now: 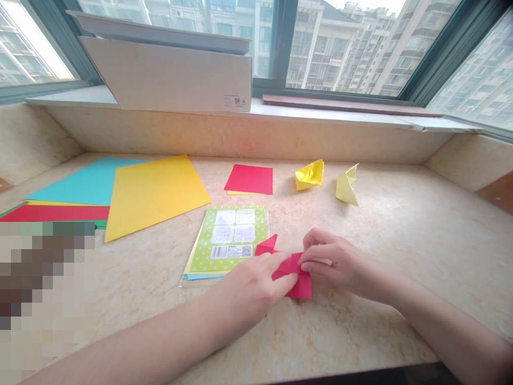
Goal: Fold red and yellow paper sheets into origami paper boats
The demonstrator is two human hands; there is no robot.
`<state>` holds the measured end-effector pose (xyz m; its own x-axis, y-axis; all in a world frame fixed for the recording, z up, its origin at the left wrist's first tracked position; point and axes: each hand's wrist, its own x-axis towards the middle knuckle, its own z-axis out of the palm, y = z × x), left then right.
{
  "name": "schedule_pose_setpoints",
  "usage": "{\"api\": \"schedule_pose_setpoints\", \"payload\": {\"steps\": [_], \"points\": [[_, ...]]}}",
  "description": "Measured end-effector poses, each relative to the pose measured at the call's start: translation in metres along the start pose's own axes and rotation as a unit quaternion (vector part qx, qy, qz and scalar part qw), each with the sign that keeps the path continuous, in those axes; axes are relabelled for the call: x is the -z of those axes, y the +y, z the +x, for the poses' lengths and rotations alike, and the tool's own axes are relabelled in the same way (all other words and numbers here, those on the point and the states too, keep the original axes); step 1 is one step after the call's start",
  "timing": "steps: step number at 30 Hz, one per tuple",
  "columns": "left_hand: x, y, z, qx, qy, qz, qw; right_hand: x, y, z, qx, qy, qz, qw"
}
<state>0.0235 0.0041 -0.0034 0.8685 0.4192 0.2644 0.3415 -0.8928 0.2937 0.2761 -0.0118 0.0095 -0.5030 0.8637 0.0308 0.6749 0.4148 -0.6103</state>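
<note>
- Red paper fold (302, 289): light, thin, likely creases easily; best held at folded edges.
- Left hand (252, 286): fingers pinching its left side.
- Right hand (340, 264): fingers pinching top edge.

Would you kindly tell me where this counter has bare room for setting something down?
Widest free patch: the counter right of the right hand, nearer than the pale folded paper. A smaller strip lies between the big yellow sheet and the left hand. Crowded: the green packet, pink fold and both hands midway, stacked sheets far left.
</note>
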Motion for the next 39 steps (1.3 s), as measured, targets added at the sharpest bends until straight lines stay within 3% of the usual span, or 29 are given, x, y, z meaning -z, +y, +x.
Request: {"api": "schedule_pose_setpoints", "payload": {"steps": [3,10,16,23,28,33,39], "points": [[0.000,0.001,0.000,-0.005,0.005,-0.015,1.000,-0.007,0.000,0.003,0.017,0.042,-0.004,0.999],[-0.001,0.001,0.001,0.018,-0.009,-0.029,0.999,-0.018,-0.005,0.010,-0.055,0.131,0.024,0.990],[-0.002,0.002,0.001,0.045,-0.007,-0.042,0.998,-0.022,-0.005,0.010,-0.051,0.155,0.042,0.986],[-0.004,-0.005,0.010,0.084,0.028,-0.107,0.990,-0.034,-0.011,0.017,-0.096,0.191,0.048,0.976],[-0.001,-0.005,0.016,0.157,0.071,-0.169,0.970,-0.033,-0.012,0.022,-0.064,0.208,0.054,0.975],[0.003,-0.006,0.019,0.268,0.098,-0.259,0.923,-0.027,-0.012,0.024,-0.045,0.211,0.069,0.974],[0.003,-0.010,0.020,0.286,0.079,-0.316,0.901,-0.027,-0.014,0.024,-0.045,0.164,0.074,0.983]]}}
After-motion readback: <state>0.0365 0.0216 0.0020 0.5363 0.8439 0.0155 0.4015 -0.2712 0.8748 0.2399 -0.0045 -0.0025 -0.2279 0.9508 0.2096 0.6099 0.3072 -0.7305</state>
